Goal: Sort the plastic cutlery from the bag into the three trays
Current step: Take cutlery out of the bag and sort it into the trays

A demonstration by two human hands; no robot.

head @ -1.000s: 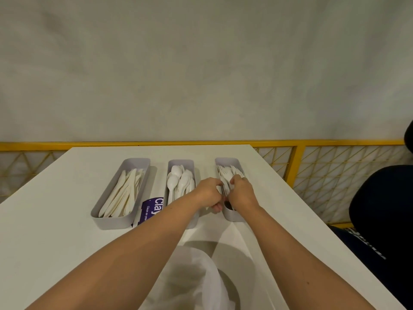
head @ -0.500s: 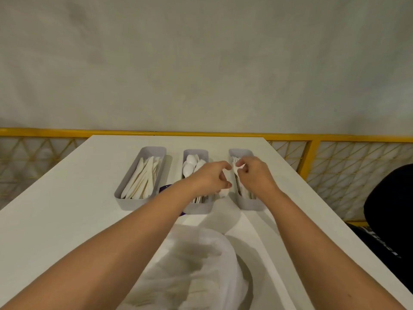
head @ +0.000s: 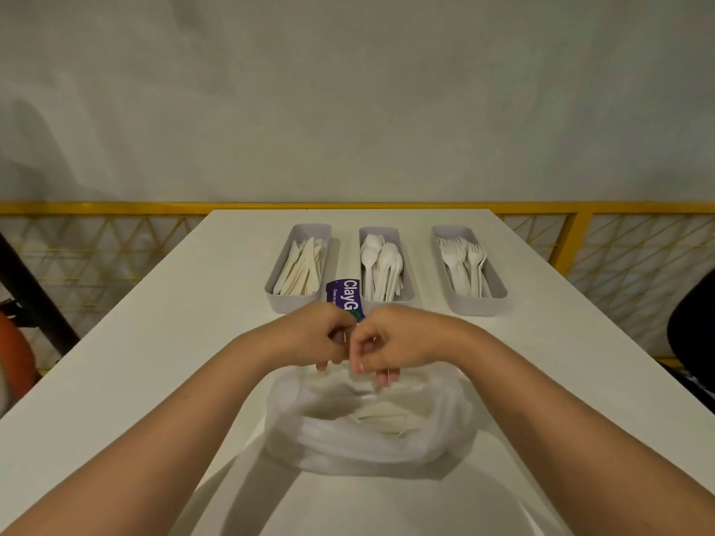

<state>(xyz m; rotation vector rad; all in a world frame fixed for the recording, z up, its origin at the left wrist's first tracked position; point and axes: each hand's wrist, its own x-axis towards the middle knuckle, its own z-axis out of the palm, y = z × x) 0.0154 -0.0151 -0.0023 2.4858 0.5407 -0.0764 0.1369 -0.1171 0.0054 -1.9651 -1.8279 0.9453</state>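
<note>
Frankly, whether left hand (head: 318,335) or right hand (head: 391,339) pinches the bag (head: 360,448) is unclear.

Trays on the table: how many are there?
3, in a row at the far end: left tray with knives, middle tray with spoons, right tray with forks. None appears hidden.

One legible marking found. A purple card (head: 343,297) lies flat on the desk (head: 193,323), between the knife tray (head: 292,302) and the spoon tray (head: 378,230). Its white lettering reads "ClayG". The rest of the word is covered by the left hand (head: 317,336). A smaller white line beside it is too fine to read.
</note>
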